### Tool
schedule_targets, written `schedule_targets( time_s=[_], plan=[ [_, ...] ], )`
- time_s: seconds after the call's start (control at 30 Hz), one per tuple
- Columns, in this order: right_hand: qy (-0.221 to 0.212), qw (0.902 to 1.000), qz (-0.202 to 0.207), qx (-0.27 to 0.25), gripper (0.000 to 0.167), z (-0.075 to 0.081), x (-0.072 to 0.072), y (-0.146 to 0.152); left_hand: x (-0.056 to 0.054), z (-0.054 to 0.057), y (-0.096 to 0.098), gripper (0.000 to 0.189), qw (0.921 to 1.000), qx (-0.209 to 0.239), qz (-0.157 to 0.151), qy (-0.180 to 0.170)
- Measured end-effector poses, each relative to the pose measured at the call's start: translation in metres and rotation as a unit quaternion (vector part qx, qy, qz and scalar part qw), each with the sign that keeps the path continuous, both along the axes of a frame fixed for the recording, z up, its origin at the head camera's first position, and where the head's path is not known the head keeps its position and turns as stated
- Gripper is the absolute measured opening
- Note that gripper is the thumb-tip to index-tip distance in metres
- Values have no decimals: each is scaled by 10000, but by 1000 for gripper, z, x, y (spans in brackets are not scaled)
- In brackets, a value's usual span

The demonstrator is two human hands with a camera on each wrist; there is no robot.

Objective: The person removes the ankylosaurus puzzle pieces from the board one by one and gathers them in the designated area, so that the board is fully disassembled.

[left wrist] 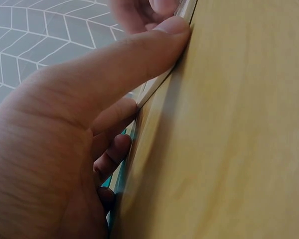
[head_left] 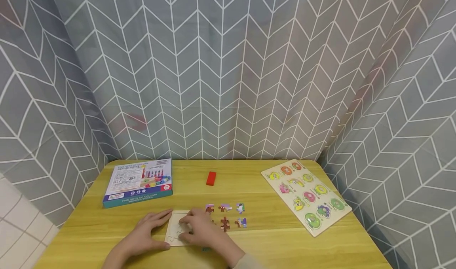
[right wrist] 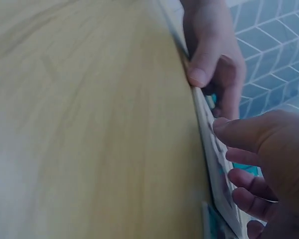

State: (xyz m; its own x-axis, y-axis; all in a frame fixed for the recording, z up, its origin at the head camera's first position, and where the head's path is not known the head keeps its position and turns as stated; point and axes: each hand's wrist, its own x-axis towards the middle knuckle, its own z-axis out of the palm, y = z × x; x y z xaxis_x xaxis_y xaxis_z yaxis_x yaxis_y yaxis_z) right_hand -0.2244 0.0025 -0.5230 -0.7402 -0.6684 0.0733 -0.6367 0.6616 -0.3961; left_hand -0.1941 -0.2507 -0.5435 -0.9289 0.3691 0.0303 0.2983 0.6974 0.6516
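Note:
A pale wooden puzzle tray (head_left: 174, 231) with jigsaw outlines lies flat near the table's front edge. My left hand (head_left: 145, 233) holds its left side, thumb at the near corner and fingertips at the far one. In the left wrist view the thumb (left wrist: 134, 55) presses the tray's edge. Over the tray's right part is my right hand (head_left: 203, 227), thumb and index finger apart near its surface. A dark patch, perhaps a piece, shows beneath that hand. Several jigsaw pieces lie right of the tray, among them a brown one (head_left: 225, 224) and a purple-blue one (head_left: 241, 222); others are partly hidden.
A bead-set box (head_left: 139, 182) lies at the back left. A red block (head_left: 211, 178) sits at the back middle. On the right lies a wooden fruit puzzle board (head_left: 306, 196). Grey patterned curtains (head_left: 221, 71) stand behind and beside the yellow wooden table (head_left: 278, 245).

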Motion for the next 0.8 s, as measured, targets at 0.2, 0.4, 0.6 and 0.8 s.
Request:
schedule_targets(
  time_s=[0.2,0.4,0.6,0.8],
  plan=[
    [90,9997,61,230,36,4,2,-10,0,0,0,97,9999,57,-11,-110],
    [-144,9998,44,112,30,3,1,-12,1,1,1,97,9999,50,-3,-145],
    [-489,9981,12,-384,27,-2,-2,-11,1,2,1,97,10000,43,14,-54],
    [-833,9898,-32,-1152,17,-4,-9,-8,2,2,1,97,10000,-4,-61,19]
  ],
)
